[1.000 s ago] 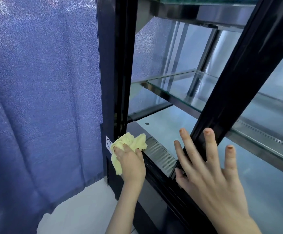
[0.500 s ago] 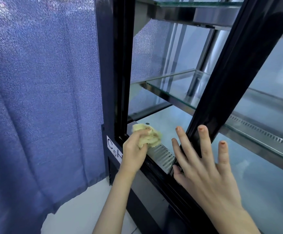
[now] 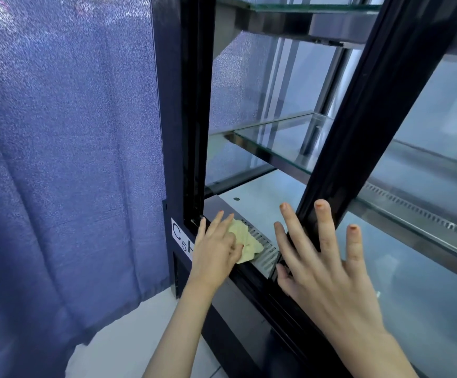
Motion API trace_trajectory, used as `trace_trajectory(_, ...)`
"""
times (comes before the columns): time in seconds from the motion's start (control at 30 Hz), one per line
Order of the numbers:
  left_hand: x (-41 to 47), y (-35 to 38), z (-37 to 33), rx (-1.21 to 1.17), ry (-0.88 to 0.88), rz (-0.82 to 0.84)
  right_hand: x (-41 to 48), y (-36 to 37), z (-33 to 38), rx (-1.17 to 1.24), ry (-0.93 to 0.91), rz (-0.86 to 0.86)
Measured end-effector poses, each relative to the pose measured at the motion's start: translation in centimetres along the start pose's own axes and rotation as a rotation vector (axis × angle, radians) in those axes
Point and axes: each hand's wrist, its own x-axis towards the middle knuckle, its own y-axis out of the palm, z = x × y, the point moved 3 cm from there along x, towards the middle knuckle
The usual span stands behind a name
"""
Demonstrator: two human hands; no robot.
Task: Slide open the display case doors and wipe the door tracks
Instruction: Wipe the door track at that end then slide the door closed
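A black-framed display case stands in front of me with its sliding glass door (image 3: 358, 126) pushed to the right, so the left part is uncovered. My left hand (image 3: 216, 252) presses a crumpled yellow cloth (image 3: 246, 242) onto the bottom door track (image 3: 252, 276) near the left corner, beside a slotted metal grille (image 3: 268, 252). My right hand (image 3: 322, 266) lies flat with spread fingers against the lower end of the door's black frame and its glass.
A blue textured curtain (image 3: 66, 159) hangs at the left, touching the case's side. Inside are glass shelves (image 3: 282, 137) and a steel floor panel (image 3: 260, 195). White floor tiles (image 3: 129, 336) show below. A white label (image 3: 181, 238) sits on the case's left post.
My left hand has carried the cloth from outside the case's left corner up onto the track and grille, sliding it rightward. My right hand stays on the door frame.
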Motion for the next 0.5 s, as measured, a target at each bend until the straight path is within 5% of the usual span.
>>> trace_trajectory(0.13,-0.3,0.2,-2.2,0.197,0.074,0.002,0.0,0.1,0.0,-0.006,-0.006,-0.006)
trace_trajectory(0.5,1.8,0.4,2.6,0.449,-0.141,0.127,-0.1,-0.1,0.1,0.009,-0.006,-0.012)
